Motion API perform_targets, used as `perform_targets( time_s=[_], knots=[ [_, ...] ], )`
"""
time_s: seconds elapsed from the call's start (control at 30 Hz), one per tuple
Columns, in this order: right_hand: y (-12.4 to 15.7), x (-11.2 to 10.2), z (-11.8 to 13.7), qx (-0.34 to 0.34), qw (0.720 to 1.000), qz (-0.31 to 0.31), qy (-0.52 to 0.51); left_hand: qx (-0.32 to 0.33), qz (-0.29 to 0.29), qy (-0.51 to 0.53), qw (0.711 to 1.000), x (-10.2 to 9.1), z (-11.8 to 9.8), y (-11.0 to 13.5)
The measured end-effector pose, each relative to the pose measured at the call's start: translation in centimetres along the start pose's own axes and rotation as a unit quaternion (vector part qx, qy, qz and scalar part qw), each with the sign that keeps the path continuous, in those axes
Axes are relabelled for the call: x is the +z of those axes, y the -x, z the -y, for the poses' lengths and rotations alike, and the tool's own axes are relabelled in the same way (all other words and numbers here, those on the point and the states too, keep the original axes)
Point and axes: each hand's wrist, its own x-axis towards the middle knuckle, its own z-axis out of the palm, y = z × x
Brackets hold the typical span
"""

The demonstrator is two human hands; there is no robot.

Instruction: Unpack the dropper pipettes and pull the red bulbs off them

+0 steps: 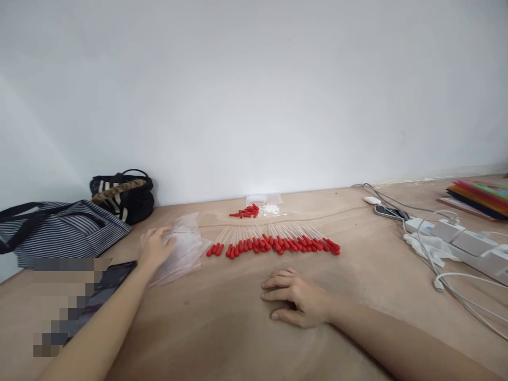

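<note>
A row of several glass droppers with red rubber bulbs [273, 241] lies across the middle of the tan table [222, 317]. Behind it sits a small heap of loose red bulbs [246, 211] beside clear packets [266, 203]. My left hand [154, 246] rests with its fingers stretched onto a stack of clear plastic bags [183, 248], left of the row. Palm down in front of the droppers lies my right hand [296, 299], fingers loosely curled, holding nothing.
A striped tote bag [59, 227] and a black bag [125, 196] stand at the back left. A dark phone [105, 288] lies near my left forearm. At the right are power strips with white cables [464, 246], a phone [389, 212] and coloured folders [480, 196].
</note>
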Motion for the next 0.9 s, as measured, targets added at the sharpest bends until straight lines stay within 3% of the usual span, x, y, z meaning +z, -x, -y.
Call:
perform_targets(
  time_s=[0.1, 0.17, 0.23, 0.3, 0.4, 0.6, 0.9],
  knots=[
    [-0.1, -0.1, 0.2, 0.005, 1.0, -0.001, -0.001, 0.052, -0.013, 0.009, 0.999, 2.0, -4.3, 1.9],
    [-0.1, -0.1, 0.3, 0.007, 1.0, -0.001, -0.001, 0.184, 0.022, 0.043, 0.982, 3.2, -8.0, 3.6],
    [-0.2, -0.1, 0.3, 0.006, 1.0, -0.002, -0.002, 0.273, 0.061, 0.065, 0.958, 4.1, -11.7, 5.2],
    [-0.3, -0.1, 0.2, 0.004, 1.0, 0.002, 0.001, 0.328, 0.1, 0.08, 0.936, 4.8, -14.8, 6.0],
    [-0.3, 0.0, 0.2, 0.003, 1.0, 0.009, 0.007, 0.35, 0.135, 0.073, 0.924, 5.9, -17.6, 5.9],
    [-0.3, -0.2, 0.2, 0.006, 1.0, 0.01, 0.002, 0.368, 0.143, 0.046, 0.917, 7.5, -18.3, 4.3],
    [-0.2, -0.1, 0.1, 0.003, 1.0, 0.003, -0.002, 0.399, 0.167, 0.066, 0.899, 6.7, -16.6, 4.0]
  ],
)
